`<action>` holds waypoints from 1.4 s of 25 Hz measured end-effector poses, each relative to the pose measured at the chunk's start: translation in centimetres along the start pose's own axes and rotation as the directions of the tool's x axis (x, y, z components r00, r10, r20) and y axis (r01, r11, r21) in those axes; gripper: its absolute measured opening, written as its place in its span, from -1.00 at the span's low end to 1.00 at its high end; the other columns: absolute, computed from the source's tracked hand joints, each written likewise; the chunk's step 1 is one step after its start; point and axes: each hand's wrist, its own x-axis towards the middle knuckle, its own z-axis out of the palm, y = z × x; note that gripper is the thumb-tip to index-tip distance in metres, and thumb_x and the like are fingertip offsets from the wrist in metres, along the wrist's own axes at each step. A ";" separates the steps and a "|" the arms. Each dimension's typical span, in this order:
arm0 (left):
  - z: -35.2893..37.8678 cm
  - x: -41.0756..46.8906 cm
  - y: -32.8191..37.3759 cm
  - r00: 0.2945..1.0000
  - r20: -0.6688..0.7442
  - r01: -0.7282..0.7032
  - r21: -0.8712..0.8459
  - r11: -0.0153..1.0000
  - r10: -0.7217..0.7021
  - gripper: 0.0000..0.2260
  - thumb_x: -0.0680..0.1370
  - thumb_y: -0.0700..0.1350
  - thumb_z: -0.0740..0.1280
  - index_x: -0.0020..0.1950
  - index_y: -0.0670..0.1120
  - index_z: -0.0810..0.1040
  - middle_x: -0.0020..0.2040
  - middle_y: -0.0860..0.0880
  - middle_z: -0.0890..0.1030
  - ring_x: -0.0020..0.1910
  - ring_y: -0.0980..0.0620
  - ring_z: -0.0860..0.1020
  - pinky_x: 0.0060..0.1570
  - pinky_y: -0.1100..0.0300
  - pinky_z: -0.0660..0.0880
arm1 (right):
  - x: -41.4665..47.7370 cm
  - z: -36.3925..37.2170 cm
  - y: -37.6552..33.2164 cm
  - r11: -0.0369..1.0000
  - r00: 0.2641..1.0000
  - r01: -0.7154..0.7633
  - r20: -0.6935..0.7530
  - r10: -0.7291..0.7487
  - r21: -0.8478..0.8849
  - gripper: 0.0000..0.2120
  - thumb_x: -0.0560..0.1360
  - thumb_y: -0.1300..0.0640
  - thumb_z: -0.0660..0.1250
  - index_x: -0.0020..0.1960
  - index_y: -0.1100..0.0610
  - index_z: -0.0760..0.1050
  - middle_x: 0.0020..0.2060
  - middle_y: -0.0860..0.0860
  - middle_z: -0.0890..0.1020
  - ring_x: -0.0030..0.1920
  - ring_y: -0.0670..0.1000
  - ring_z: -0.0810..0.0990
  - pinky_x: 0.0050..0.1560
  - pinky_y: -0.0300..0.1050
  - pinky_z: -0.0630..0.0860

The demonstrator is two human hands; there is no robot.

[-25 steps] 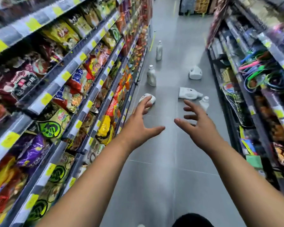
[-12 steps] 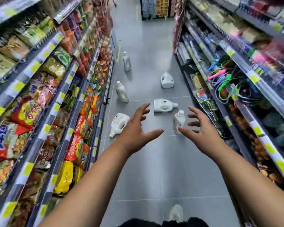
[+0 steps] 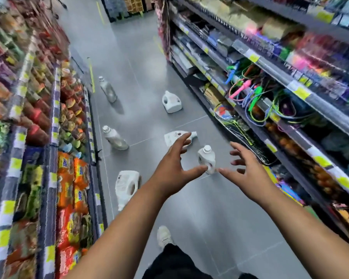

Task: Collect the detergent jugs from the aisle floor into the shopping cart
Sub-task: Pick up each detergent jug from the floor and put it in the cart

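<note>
I note left hand (image 3: 174, 170) and right hand (image 3: 248, 176) spread wide, gripping nothing; an upright jug (image 3: 207, 161) shows between them on the floor (image 3: 145, 63).

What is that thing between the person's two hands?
In the head view, a small white jug stands upright on the floor in the gap between the left hand and the right hand; neither grips it.

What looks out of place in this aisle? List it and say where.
Six plastic containers stand or lie on the grey tiled floor instead of on shelves. Two white plastic jugs lie on their sides: one by the left shelving, one mid-aisle behind the left hand. No spill shows.
</note>
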 end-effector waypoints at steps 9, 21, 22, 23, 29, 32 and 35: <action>-4.6 16.3 -5.1 0.954 0.300 -0.062 0.108 0.992 0.027 -0.22 0.38 0.04 0.53 0.50 0.13 0.20 0.39 0.08 0.43 0.33 0.18 0.41 0.33 0.27 0.32 | 9.9 5.2 0.0 0.974 0.945 -0.130 -0.275 0.179 0.185 -0.31 0.40 0.10 0.50 0.41 -0.20 0.25 0.19 -0.09 0.44 0.09 -0.09 0.50 0.09 -0.21 0.44; 1.8 30.8 -9.6 0.909 0.416 -0.061 0.155 0.986 -0.009 -0.28 0.38 0.04 0.53 0.46 0.16 0.27 0.32 0.06 0.47 0.28 0.12 0.45 0.31 0.20 0.36 | 20.6 4.0 7.0 0.907 0.897 -0.183 -0.312 0.312 0.380 -0.32 0.41 0.12 0.49 0.31 -0.33 0.22 0.21 -0.08 0.45 0.11 -0.04 0.53 0.13 -0.17 0.49; 2.7 32.2 -10.5 0.902 0.431 -0.055 0.158 0.986 -0.018 -0.29 0.39 0.04 0.54 0.46 0.16 0.27 0.32 0.06 0.47 0.27 0.11 0.45 0.29 0.21 0.37 | 21.4 4.3 8.2 0.899 0.887 -0.196 -0.321 0.333 0.390 -0.32 0.41 0.12 0.49 0.31 -0.33 0.22 0.21 -0.08 0.45 0.11 -0.05 0.53 0.14 -0.16 0.49; 3.7 33.5 -11.6 0.891 0.453 -0.053 0.157 0.986 -0.024 -0.29 0.39 0.03 0.54 0.46 0.16 0.27 0.32 0.06 0.47 0.26 0.10 0.45 0.28 0.22 0.36 | 22.3 4.7 9.4 0.892 0.871 -0.211 -0.337 0.357 0.399 -0.32 0.41 0.13 0.49 0.31 -0.33 0.22 0.21 -0.08 0.45 0.10 -0.05 0.53 0.15 -0.15 0.49; 10.0 40.5 -20.9 0.822 0.568 -0.077 0.182 0.980 -0.041 -0.29 0.37 0.04 0.54 0.44 0.15 0.29 0.32 0.02 0.46 0.26 0.12 0.45 0.29 0.25 0.36 | 27.9 8.8 18.7 0.854 0.799 -0.295 -0.380 0.466 0.428 -0.30 0.40 0.12 0.50 0.29 -0.39 0.21 0.21 -0.09 0.45 0.10 -0.12 0.52 0.21 -0.14 0.48; 13.6 44.6 -27.6 0.795 0.606 -0.103 0.188 0.977 -0.033 -0.28 0.37 0.03 0.53 0.46 0.08 0.29 0.33 0.01 0.45 0.29 0.10 0.44 0.32 0.19 0.37 | 31.5 12.5 25.1 0.850 0.748 -0.323 -0.438 0.499 0.417 -0.28 0.38 0.10 0.51 0.35 -0.31 0.21 0.22 -0.06 0.45 0.11 -0.08 0.52 0.18 -0.24 0.45; 16.7 47.8 -33.9 0.799 0.601 -0.106 0.149 0.983 -0.005 -0.25 0.40 -0.06 0.54 0.49 0.04 0.23 0.36 -0.01 0.41 0.29 0.09 0.44 0.25 0.36 0.35 | 34.1 16.0 31.7 0.855 0.696 -0.335 -0.508 0.508 0.395 -0.24 0.36 0.09 0.52 0.38 -0.27 0.19 0.22 -0.05 0.44 0.11 -0.08 0.52 0.14 -0.34 0.41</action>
